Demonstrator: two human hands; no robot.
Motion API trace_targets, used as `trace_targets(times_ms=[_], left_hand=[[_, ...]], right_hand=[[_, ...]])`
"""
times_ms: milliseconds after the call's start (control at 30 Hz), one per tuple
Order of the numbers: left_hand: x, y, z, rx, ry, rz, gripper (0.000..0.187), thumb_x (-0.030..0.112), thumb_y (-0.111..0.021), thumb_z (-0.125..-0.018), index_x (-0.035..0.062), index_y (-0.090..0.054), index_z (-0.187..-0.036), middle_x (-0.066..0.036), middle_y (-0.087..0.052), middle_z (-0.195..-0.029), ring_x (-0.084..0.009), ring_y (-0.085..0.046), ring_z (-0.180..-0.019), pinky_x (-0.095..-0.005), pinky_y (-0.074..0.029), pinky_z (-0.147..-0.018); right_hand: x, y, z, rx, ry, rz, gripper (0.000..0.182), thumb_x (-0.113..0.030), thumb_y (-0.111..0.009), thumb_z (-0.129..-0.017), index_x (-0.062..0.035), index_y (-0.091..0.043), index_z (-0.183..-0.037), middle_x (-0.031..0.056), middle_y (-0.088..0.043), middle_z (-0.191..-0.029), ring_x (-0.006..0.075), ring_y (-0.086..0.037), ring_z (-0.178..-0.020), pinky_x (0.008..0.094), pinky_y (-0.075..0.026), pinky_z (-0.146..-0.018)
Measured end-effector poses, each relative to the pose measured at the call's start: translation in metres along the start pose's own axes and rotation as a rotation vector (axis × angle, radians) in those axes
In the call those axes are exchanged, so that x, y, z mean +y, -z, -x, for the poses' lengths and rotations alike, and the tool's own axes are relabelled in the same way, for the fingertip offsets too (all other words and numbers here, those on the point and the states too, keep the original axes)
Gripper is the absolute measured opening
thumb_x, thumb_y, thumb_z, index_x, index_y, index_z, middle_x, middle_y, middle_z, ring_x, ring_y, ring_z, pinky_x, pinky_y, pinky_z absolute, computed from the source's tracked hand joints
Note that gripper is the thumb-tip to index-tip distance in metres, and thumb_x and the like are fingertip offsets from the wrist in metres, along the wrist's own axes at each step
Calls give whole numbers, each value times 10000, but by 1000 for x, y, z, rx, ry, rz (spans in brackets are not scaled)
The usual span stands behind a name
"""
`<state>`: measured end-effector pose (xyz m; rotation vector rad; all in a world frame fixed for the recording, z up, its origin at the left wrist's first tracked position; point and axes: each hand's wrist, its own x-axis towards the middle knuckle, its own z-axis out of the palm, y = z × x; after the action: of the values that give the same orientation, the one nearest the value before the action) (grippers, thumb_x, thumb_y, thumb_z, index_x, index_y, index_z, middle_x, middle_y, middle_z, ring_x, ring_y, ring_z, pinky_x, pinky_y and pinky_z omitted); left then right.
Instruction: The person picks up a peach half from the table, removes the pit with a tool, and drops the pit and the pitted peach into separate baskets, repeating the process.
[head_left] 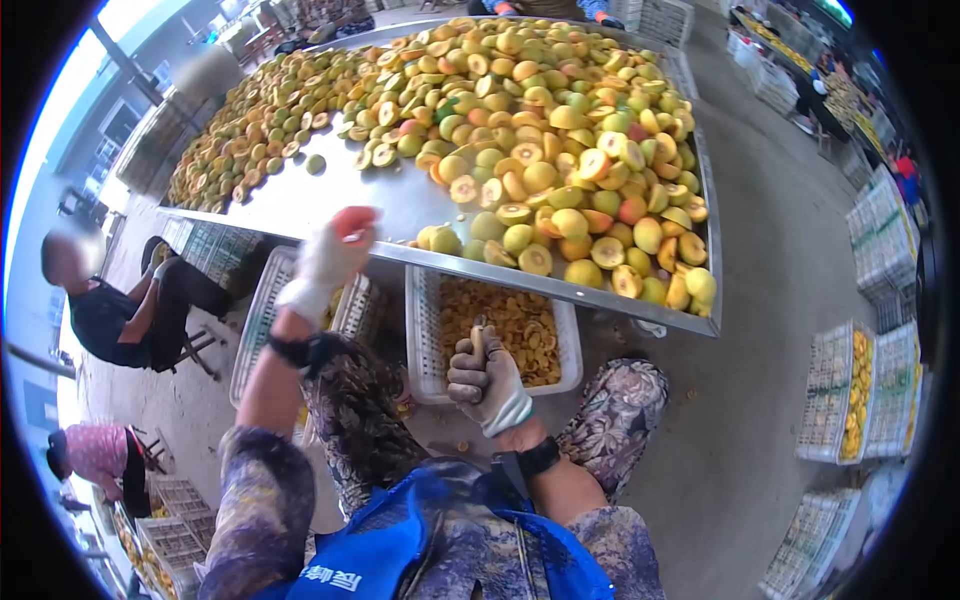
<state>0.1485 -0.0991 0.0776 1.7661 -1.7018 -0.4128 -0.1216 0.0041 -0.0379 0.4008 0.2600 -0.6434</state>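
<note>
My left hand (328, 262), in a white glove, is raised over the near edge of the metal table (300, 190). Motion blurs its fingers, and a red-orange patch shows at their tips; I cannot tell whether it is a fruit. My right hand (487, 385), in a grey and white glove, is closed round a small pitting tool (480, 345) with a pale handle and metal tip. That hand is above a white crate (425, 365) holding yellow fruit pieces (515, 325). Halved peaches (540, 177), many with brown centres, lie heaped across the tabletop.
Another white crate (262, 310) stands left of the first, partly under the table. A seated person (115, 325) works at the left, and another person in pink (95, 455) is behind. Stacked crates (835, 390) with yellow fruit line the right side. Gloved hands (605, 18) show across the table.
</note>
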Motion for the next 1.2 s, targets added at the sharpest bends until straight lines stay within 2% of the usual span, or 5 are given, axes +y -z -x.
trace_targets(times_ms=[200,633,867,1067,1200], left_hand=[[32,-97,-66,-589,-153,-331,369,237,-656,-923,165,-692,-1282,-164,-729,-1182,-385,-674,-1124,-465,-539,-977],[-34,-137,-78,-209,-10,572,309,127,-601,-1004,117,-681,-1303,-88,-745,-1056,-175,-708,-900,-303,-570,-819],[18,-115,-55,-504,-175,-226,384,213,-626,-952,153,-670,-1329,-136,-751,-1137,-289,-721,-1072,-384,-550,-959],[2,-83,-61,-640,213,1194,385,158,-552,-1062,49,-556,-1431,-167,-656,-1296,-232,-674,-1104,-363,-643,-835],[33,-80,-14,-461,-41,910,396,275,-563,-1085,84,-563,-1432,-140,-635,-1394,-180,-708,-1016,-259,-596,-666]], right_hand=[[4,-12,3,242,163,182,470,-602,-564,-1018,-137,-577,-950,-62,-347,-644,77,-332,-474,251,-285,-435],[-8,-31,8,207,441,421,506,-662,-579,-986,-156,-549,-978,-35,-423,-671,103,-388,-501,269,-318,-460],[-2,-33,7,267,414,402,507,-657,-596,-981,-152,-565,-987,-21,-480,-693,111,-420,-508,269,-339,-466],[-13,-36,10,224,501,445,482,-615,-588,-1008,-134,-593,-1040,-21,-540,-706,105,-455,-497,272,-350,-451],[-10,-55,20,235,763,823,444,-547,-612,-1027,-109,-609,-1097,-24,-564,-710,89,-488,-484,249,-374,-430]])
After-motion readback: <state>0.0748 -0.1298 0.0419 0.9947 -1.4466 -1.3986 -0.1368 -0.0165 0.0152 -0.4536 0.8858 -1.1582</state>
